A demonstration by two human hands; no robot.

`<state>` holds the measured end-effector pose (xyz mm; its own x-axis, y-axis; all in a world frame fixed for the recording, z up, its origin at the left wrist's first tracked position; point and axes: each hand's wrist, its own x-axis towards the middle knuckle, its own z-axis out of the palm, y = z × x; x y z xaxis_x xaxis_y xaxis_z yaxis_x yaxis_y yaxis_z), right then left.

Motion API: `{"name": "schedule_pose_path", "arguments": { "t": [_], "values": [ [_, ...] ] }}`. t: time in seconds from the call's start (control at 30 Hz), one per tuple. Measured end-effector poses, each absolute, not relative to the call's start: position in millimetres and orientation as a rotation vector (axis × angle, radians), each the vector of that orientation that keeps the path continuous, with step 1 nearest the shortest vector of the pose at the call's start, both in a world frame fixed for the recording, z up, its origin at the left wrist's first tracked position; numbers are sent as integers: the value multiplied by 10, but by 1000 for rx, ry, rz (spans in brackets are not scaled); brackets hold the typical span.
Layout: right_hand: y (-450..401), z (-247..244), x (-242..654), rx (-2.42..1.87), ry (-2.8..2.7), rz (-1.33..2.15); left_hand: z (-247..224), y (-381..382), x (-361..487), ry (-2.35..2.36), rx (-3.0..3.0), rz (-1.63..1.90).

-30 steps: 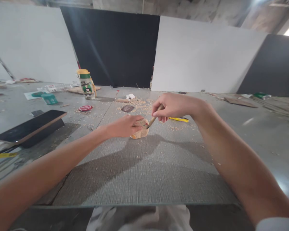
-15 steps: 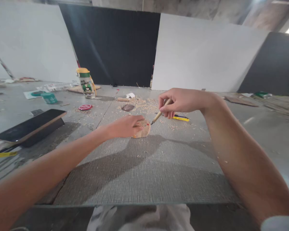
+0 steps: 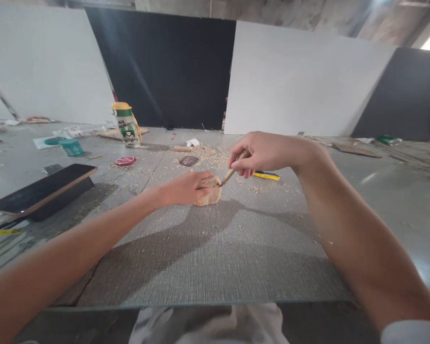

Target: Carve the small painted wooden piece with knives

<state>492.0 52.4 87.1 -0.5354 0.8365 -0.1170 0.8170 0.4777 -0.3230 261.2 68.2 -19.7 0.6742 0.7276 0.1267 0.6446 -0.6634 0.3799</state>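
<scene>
My left hand (image 3: 187, 188) is closed around a pale wood piece (image 3: 214, 195), pressing it to the table. The piece has a rounded right end and small red and orange marks; my fingers hide its left part. My right hand (image 3: 252, 155) grips a slim wood-handled carving tool (image 3: 232, 170), slanting down to the left. Its dark tip meets the upper right edge of the wood piece. Just beyond my right hand lies a yellow utility knife (image 3: 267, 176), partly hidden by the fingers.
Wood shavings (image 3: 212, 155) litter the table (image 3: 215, 267) behind my hands. A dark flat oval piece (image 3: 189, 161) and a short wooden rod (image 3: 182, 148) lie there. Leftward are a red round lid (image 3: 125, 161), a bottle (image 3: 128, 126), a teal container (image 3: 71, 147) and a propped phone (image 3: 43, 188).
My right hand has moved slightly left, bringing the tool's tip from beside the wood piece onto its upper edge. My left hand keeps its hold. The view has shifted a little.
</scene>
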Motion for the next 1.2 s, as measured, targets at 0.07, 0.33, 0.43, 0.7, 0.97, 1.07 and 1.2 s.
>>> {"name": "schedule_pose_path", "arguments": {
  "t": [0.07, 0.33, 0.43, 0.7, 0.97, 1.07, 1.2],
  "values": [
    [526, 866, 4921, -1480, -2642, 537, -178, 665, 2618, 1090, 2590, 367],
    [537, 847, 4900, -1457, -2601, 568, -129, 606, 2664, 1091, 2626, 348],
    [532, 842, 4887, -1431, -2597, 566, -131, 606, 2666, 1080, 2621, 348],
    [548, 828, 4886, -1406, -2606, 549, -96, 578, 2686, 1099, 2625, 320],
    [556, 801, 4894, -1389, -2596, 564, -78, 536, 2734, 1170, 2657, 295],
    [535, 809, 4881, -1388, -2601, 553, -75, 537, 2736, 1177, 2667, 291],
    [517, 820, 4860, -1404, -2596, 553, -64, 536, 2733, 1173, 2669, 298]
  ]
}}
